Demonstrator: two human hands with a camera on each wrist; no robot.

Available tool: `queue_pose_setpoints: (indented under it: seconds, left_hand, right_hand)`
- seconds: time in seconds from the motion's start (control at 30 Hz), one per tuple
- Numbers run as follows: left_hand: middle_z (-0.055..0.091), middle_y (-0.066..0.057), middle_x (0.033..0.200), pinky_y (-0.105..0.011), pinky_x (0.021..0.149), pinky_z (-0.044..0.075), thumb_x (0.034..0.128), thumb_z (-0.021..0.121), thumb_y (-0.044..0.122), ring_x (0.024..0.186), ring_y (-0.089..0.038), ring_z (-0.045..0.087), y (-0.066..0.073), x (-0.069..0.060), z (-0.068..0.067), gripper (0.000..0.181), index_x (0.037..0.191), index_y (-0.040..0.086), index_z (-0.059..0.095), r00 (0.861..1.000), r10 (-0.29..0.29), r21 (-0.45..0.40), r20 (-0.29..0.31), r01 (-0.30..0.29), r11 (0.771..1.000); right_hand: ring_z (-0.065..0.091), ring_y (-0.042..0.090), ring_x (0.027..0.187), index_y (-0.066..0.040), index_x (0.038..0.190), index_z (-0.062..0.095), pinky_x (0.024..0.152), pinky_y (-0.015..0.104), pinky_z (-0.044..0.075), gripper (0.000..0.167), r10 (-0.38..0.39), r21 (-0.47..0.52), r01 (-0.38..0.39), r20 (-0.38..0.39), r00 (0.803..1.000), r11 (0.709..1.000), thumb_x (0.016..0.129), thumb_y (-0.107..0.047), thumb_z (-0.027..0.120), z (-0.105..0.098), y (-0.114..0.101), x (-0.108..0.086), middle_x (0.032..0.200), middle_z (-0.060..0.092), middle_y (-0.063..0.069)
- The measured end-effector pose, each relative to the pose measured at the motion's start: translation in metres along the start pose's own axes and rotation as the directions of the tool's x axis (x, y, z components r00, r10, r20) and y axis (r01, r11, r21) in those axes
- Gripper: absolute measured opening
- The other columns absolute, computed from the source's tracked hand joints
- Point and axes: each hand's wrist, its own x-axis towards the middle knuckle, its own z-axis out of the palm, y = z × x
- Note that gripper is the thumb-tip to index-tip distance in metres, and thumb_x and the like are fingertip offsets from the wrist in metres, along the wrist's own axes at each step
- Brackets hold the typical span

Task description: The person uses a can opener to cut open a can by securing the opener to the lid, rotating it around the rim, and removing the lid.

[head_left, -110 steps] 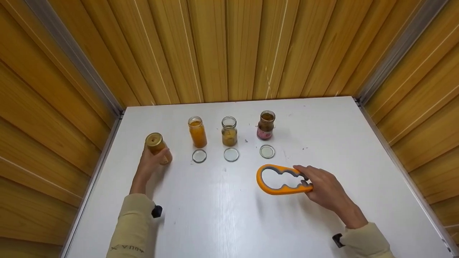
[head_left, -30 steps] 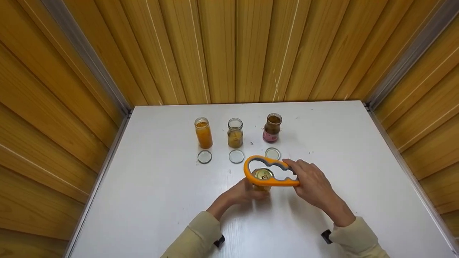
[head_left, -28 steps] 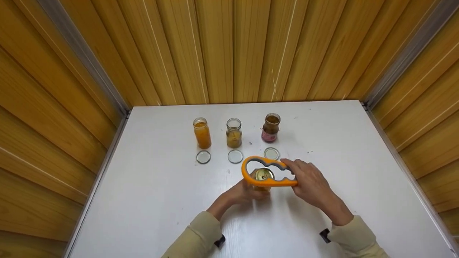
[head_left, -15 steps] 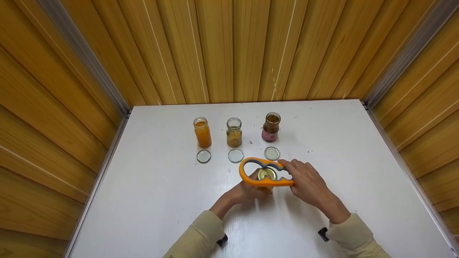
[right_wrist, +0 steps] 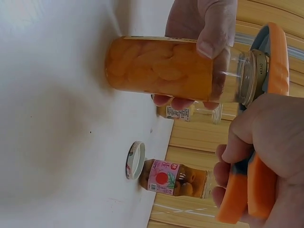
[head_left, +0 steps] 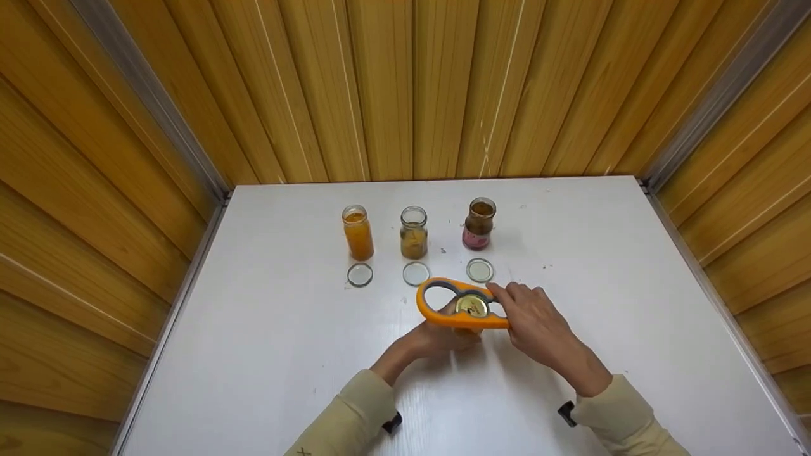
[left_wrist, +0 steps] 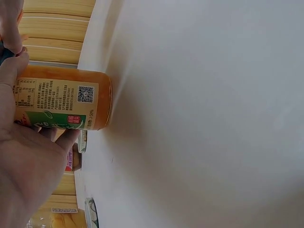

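In the head view my left hand (head_left: 437, 339) grips a glass jar of orange fruit pieces (right_wrist: 156, 66), upright on the white table. The jar's gold lid (head_left: 472, 305) is on. My right hand (head_left: 538, 323) holds the handles of an orange jar opener (head_left: 469, 322) with grey toothed inner edges. The opener lies level around the lid, which sits in its middle notch, nearer the handles than the big loop. In the left wrist view the jar's paper label (left_wrist: 61, 102) faces the camera, and my left fingers wrap its upper part.
Three lidless jars stand behind: an orange-filled jar (head_left: 359, 237), a pale yellow one (head_left: 414, 240) and a brown one with a pink label (head_left: 476, 234). Before each lies an upturned lid: left (head_left: 360, 275), middle (head_left: 415, 273), right (head_left: 479, 270). Ribbed wooden walls (head_left: 405, 88) enclose the table.
My left hand has brought the gold-lidded jar from the left side to front centre. My right hand has moved the jar opener left over it, and the lid now sits closer to the handles.
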Motion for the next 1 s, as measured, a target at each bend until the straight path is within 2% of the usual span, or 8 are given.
queue_pose_setpoints:
  seconds: [0.17,0.3,0.47,0.6,0.83,1.0]
  left_hand:
    - [0.051,0.013,0.139,-0.037,0.119,0.032,0.0928,0.078,0.021,0.127,-0.008,0.047,0.001,-0.004,0.0,0.067,0.149,0.024,0.043,0.999,-0.031,-0.016,-0.009,0.031,0.999]
    - [0.052,0.014,0.138,-0.039,0.119,0.033,0.0932,0.079,0.026,0.126,-0.008,0.048,0.001,-0.005,0.001,0.065,0.149,0.025,0.044,0.999,-0.049,-0.037,-0.005,0.049,0.998]
    - [0.051,0.01,0.144,-0.037,0.12,0.03,0.0941,0.077,0.027,0.131,-0.008,0.046,-0.001,-0.005,0.0,0.068,0.152,0.02,0.041,1.0,-0.009,-0.055,0.004,0.009,0.998]
    - [0.049,0.011,0.147,-0.034,0.12,0.03,0.0945,0.077,0.029,0.134,-0.005,0.045,-0.003,-0.006,0.0,0.07,0.154,0.019,0.041,1.0,-0.01,-0.052,0.01,0.011,0.999]
    - [0.049,0.018,0.145,-0.037,0.12,0.029,0.0924,0.079,0.037,0.133,-0.002,0.045,0.0,-0.01,-0.001,0.071,0.153,0.028,0.043,0.999,-0.05,-0.074,0.004,0.05,0.996]
    - [0.05,0.019,0.143,-0.038,0.119,0.031,0.0924,0.078,0.035,0.131,-0.004,0.046,0.0,-0.01,0.001,0.069,0.152,0.03,0.044,0.998,-0.067,-0.066,0.0,0.067,0.996]
  right_hand:
    - [0.055,0.026,0.099,-0.005,0.147,0.052,0.089,0.041,0.046,0.07,0.011,-0.02,-0.01,0.061,0.998,1.0,0.084,0.002,0.082,-0.007,-0.004,-0.001,0.109,0.061,0.009]
    - [0.055,0.029,0.105,-0.005,0.148,0.051,0.093,0.044,0.046,0.072,0.013,-0.044,-0.01,0.065,0.998,0.999,0.084,0.002,0.082,-0.012,-0.007,-0.003,0.116,0.062,0.011]
    - [0.055,0.031,0.104,-0.003,0.147,0.05,0.093,0.046,0.047,0.073,0.007,-0.1,-0.004,0.028,1.0,0.995,0.082,0.003,0.082,-0.01,-0.013,-0.006,0.116,0.061,0.014]
    - [0.057,0.031,0.097,-0.003,0.139,0.049,0.086,0.044,0.048,0.069,-0.006,-0.16,0.004,-0.01,1.0,0.987,0.079,0.006,0.082,-0.007,-0.017,-0.008,0.111,0.061,0.014]
    - [0.054,0.026,0.07,-0.006,0.122,0.049,0.056,0.033,0.044,0.061,0.008,-0.177,-0.016,-0.046,0.999,0.984,0.074,0.01,0.084,-0.006,-0.022,-0.009,0.089,0.054,0.011]
    - [0.051,0.025,0.062,-0.008,0.119,0.049,0.051,0.031,0.043,0.058,0.039,-0.158,-0.046,-0.043,0.998,0.986,0.075,0.011,0.082,-0.008,-0.024,-0.006,0.081,0.05,0.01]
